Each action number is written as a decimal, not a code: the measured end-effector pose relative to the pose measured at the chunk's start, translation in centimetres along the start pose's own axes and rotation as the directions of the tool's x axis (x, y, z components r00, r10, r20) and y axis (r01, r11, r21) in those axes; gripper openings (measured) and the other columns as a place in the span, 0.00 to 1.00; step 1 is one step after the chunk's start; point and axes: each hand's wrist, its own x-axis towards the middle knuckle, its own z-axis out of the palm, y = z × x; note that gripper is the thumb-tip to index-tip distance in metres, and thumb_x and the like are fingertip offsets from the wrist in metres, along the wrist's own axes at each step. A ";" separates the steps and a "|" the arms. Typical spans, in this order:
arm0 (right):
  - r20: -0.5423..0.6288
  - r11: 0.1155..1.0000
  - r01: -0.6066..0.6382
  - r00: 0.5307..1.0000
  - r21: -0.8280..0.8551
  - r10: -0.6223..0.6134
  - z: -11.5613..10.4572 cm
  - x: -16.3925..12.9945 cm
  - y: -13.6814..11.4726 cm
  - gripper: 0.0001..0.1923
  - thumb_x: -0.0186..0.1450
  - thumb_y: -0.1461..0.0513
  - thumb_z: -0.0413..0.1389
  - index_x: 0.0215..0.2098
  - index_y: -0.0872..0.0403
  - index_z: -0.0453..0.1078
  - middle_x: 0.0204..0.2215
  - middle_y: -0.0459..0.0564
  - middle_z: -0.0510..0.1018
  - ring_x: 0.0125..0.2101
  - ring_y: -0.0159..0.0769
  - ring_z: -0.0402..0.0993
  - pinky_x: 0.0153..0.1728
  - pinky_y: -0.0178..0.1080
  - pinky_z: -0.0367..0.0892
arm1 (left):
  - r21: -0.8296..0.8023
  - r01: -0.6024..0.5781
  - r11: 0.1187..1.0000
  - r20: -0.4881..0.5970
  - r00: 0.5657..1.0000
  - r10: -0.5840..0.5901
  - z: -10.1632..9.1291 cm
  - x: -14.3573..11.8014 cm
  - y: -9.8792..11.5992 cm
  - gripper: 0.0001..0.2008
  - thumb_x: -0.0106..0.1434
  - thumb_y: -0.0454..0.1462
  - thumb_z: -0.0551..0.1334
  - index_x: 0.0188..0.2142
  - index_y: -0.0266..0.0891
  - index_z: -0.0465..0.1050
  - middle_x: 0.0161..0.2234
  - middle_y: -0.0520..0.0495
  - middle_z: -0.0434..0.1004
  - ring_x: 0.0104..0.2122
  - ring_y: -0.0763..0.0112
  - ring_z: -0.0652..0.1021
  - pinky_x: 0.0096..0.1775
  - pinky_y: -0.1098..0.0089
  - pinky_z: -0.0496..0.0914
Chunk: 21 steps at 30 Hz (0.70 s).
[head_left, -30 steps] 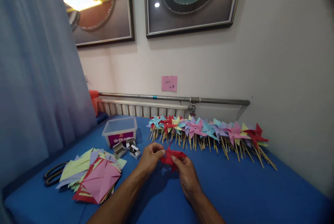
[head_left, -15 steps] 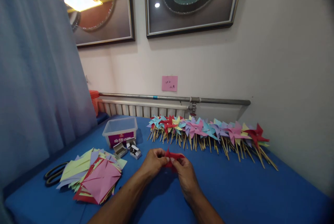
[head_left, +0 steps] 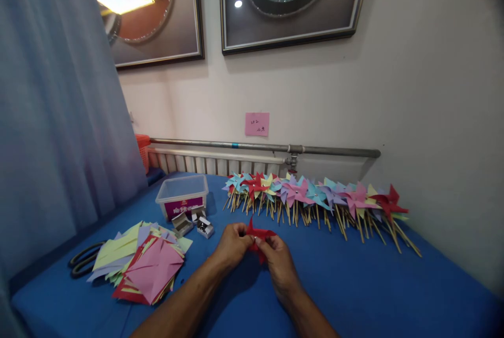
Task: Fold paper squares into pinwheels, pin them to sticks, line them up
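A red paper pinwheel (head_left: pixel 260 233) is held up between my two hands, over the blue-covered table (head_left: pixel 252 309). My left hand (head_left: pixel 233 243) pinches it from the left, thumb near its centre. On the other side my right hand (head_left: pixel 276 254) grips it with thumb and fingers closed. A small shiny pin head shows at the pinwheel's middle, between the thumbs. Little open boxes (head_left: pixel 205 226) lie to the left of my hands, one with metal pins in it. Further left is a pile of cut coloured paper squares (head_left: pixel 153 270), a pink one on top.
Behind my hands, many pinwheels on sticks (head_left: pixel 297 193) form a long row reaching right. A clear plastic tub (head_left: pixel 181 191) stands at the back left. Black scissor handles (head_left: pixel 84 259) poke from under the papers. A pipe (head_left: pixel 260 146) and radiator run along the wall; a curtain (head_left: pixel 66 91) hangs left.
The red pinwheel's blades stand out more now, one pointing up and one right, and the pin head has come into sight. Both hands keep their hold in nearly the same place.
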 end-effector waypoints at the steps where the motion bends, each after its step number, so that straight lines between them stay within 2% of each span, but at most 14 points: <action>1: 0.002 1.000 -0.006 1.000 0.013 0.006 0.0 0.0 0.1 0.20 0.51 0.51 0.70 0.37 0.53 0.80 0.34 0.51 0.86 0.35 0.44 0.80 0.35 0.39 0.70 | -0.002 -0.005 1.000 0.007 1.000 0.005 0.0 0.0 0.0 0.04 0.46 0.34 0.66 0.21 0.36 0.71 0.19 0.53 0.71 0.21 0.76 0.67 0.26 0.73 0.58; 10: -0.029 0.999 -0.023 0.999 -0.023 0.022 -0.5 0.4 0.2 0.16 0.49 0.54 0.71 0.32 0.54 0.81 0.28 0.49 0.85 0.29 0.41 0.78 0.32 0.38 0.68 | -0.016 0.051 0.999 0.026 0.998 -0.051 0.4 0.1 -0.4 0.07 0.46 0.36 0.67 0.20 0.38 0.69 0.16 0.55 0.66 0.19 0.77 0.62 0.24 0.73 0.53; 13: -0.058 0.999 -0.033 0.998 0.017 0.034 -0.4 0.5 0.4 0.16 0.47 0.53 0.72 0.31 0.53 0.80 0.26 0.48 0.84 0.28 0.41 0.78 0.32 0.38 0.68 | -0.009 0.053 0.999 0.009 0.999 -0.053 0.6 0.1 -0.6 0.07 0.46 0.35 0.67 0.20 0.38 0.69 0.17 0.55 0.66 0.19 0.77 0.62 0.24 0.73 0.54; 16: -0.040 0.997 -0.058 0.997 0.048 0.060 -0.3 0.5 0.5 0.17 0.47 0.53 0.73 0.31 0.53 0.80 0.28 0.49 0.85 0.29 0.41 0.79 0.33 0.39 0.69 | 0.012 0.035 0.999 0.012 0.999 -0.035 0.2 0.1 -0.6 0.06 0.48 0.35 0.67 0.21 0.37 0.71 0.18 0.54 0.69 0.20 0.76 0.64 0.26 0.73 0.57; 19: -0.055 0.987 -0.121 0.990 0.104 0.127 -0.4 0.3 0.3 0.18 0.45 0.54 0.75 0.31 0.53 0.79 0.27 0.48 0.84 0.28 0.40 0.78 0.32 0.39 0.69 | 0.050 -0.080 0.995 -0.054 0.995 0.083 -2.0 1.0 0.8 0.06 0.51 0.35 0.68 0.29 0.36 0.77 0.24 0.50 0.76 0.26 0.71 0.72 0.32 0.72 0.65; 21: -0.071 0.974 -0.166 0.981 0.153 0.178 -0.5 0.1 0.0 0.18 0.45 0.54 0.75 0.28 0.52 0.78 0.24 0.46 0.83 0.25 0.37 0.76 0.28 0.38 0.68 | 0.177 -0.165 0.970 -0.171 0.966 0.196 -5.1 2.2 3.0 0.07 0.55 0.36 0.67 0.33 0.36 0.79 0.29 0.47 0.80 0.31 0.68 0.76 0.36 0.71 0.68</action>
